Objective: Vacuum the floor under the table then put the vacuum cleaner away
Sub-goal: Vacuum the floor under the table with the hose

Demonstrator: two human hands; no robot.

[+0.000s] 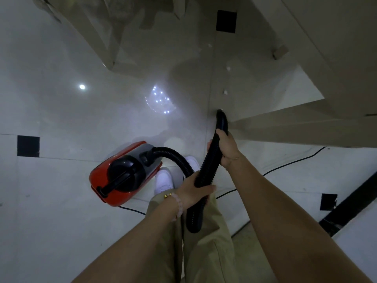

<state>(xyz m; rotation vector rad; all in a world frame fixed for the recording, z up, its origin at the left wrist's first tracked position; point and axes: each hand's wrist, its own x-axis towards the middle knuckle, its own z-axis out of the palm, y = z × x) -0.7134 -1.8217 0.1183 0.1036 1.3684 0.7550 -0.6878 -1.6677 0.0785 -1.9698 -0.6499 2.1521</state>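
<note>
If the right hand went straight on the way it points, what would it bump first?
Probably the floor beside the table edge, near a white scrap; the right hand grips the black hose aimed there. Depth is hard to judge.

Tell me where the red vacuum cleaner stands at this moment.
In the head view, the red vacuum cleaner stands on the tiled floor, left of centre, beside the person's white shoe and left of the left hand gripping its hose.
</note>
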